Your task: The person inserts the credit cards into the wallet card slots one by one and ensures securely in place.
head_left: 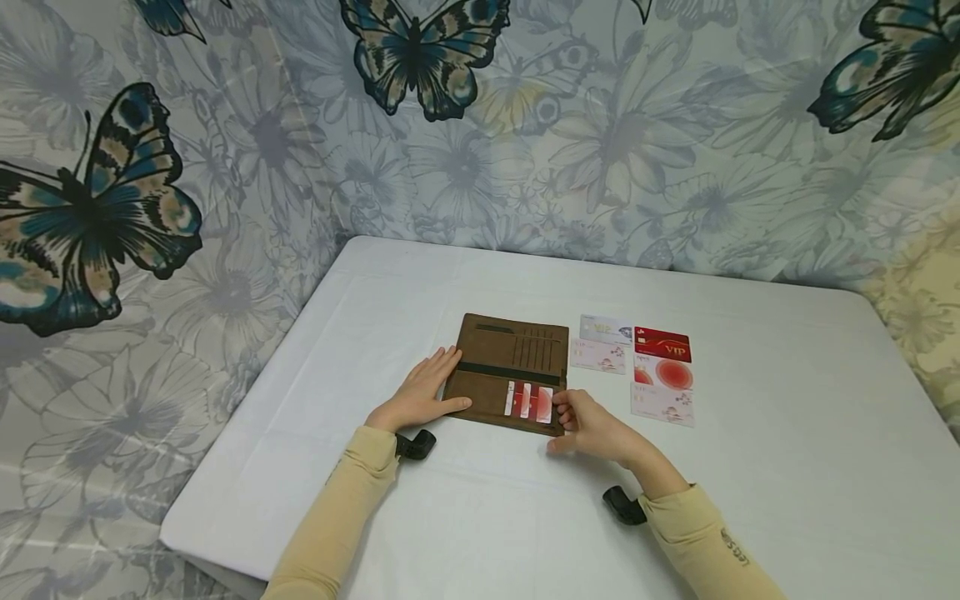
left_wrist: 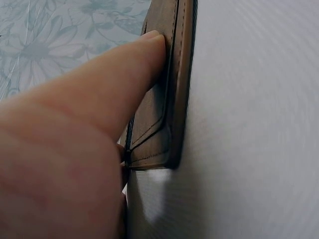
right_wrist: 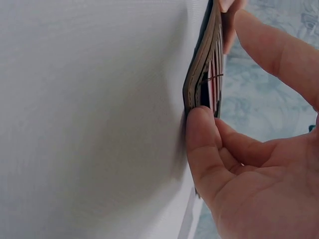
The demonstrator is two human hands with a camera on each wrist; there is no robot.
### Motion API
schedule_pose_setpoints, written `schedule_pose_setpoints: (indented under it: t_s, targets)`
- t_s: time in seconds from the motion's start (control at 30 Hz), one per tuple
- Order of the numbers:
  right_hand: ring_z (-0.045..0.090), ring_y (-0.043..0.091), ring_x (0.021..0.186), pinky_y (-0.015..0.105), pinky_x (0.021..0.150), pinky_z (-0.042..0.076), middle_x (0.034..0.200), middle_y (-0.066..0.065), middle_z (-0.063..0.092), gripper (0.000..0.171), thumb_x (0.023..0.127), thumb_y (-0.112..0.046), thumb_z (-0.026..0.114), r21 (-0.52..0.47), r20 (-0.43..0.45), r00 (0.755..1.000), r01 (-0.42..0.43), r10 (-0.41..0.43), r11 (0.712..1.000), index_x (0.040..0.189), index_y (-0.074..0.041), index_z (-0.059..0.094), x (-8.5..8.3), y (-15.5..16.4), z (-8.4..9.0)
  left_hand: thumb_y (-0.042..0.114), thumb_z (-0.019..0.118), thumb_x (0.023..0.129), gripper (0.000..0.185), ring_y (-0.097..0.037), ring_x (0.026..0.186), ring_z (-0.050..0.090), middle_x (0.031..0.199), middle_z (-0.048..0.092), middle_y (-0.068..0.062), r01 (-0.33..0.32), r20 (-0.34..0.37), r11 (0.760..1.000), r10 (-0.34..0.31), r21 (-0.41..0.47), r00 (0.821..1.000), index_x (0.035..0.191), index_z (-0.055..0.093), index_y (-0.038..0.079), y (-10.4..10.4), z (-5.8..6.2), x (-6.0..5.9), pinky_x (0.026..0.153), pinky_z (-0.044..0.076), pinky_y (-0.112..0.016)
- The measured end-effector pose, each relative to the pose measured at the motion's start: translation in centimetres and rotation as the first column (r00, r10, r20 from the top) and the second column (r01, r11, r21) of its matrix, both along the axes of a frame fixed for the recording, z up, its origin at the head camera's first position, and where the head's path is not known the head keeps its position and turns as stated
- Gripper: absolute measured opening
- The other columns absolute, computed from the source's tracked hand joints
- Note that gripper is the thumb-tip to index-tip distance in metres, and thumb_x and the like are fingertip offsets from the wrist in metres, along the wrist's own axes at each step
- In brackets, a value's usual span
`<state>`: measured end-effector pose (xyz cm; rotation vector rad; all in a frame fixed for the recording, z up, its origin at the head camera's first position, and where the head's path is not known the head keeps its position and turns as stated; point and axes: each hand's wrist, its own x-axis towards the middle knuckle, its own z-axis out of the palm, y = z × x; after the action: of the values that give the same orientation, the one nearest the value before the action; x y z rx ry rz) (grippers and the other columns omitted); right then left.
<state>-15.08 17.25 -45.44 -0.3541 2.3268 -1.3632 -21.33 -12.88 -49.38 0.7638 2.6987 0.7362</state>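
An unfolded brown wallet (head_left: pixel 491 346) lies on the table, with several slots in its far half and a dark strip across the middle. In its near half sit overlapping red-and-white cards (head_left: pixel 528 402). My left hand (head_left: pixel 423 392) rests on the wallet's left edge, fingers extended and thumb (left_wrist: pixel 144 55) laid on the near half. At the right edge, my right hand (head_left: pixel 596 423) touches the wallet beside the cards with bent fingers (right_wrist: pixel 201 132). Its thumb (right_wrist: pixel 274 52) stands apart from them.
Right of the wallet, a silvery card (head_left: pixel 603 328) overlaps a pale pink one (head_left: pixel 597 356). Beside these lie a red VIP card (head_left: pixel 662 342), a card with a red disc (head_left: pixel 673 374) and a floral pink card (head_left: pixel 663 404). A patterned cloth (head_left: pixel 465 167) hangs behind the white table (head_left: pixel 787 375).
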Motion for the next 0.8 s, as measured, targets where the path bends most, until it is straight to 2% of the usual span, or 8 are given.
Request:
schedule_pose_setpoints:
  t_s: [0.5,0.8]
  targets:
    - [0.038,0.026,0.092,0.037,0.079,0.040,0.100,0.014,0.039,0.070,0.072,-0.011,0.081,0.037,-0.017,0.997,-0.072,0.073,0.997,0.124,0.011,0.041,0.08,0.09,0.51,0.050,0.054,0.089,0.086,-0.020,0.139,-0.001,0.154,0.005,-0.008,0.002,-0.011,1.000,-0.002,-0.001,1.000,0.150,0.009,0.009,-0.14,0.13,0.03,0.110,0.000,-0.040]
    - [0.041,0.023,0.093,0.032,0.080,0.042,0.102,0.012,0.041,0.069,0.072,-0.014,0.081,0.044,0.014,1.000,-0.021,0.020,0.999,0.126,0.008,0.045,0.06,0.38,-0.14,0.050,0.054,0.089,0.086,-0.020,0.140,0.000,0.154,0.006,-0.009,0.008,-0.023,1.000,-0.008,-0.001,1.000,0.150,0.009,0.009,-0.06,-0.09,-0.04,0.110,0.001,-0.041]
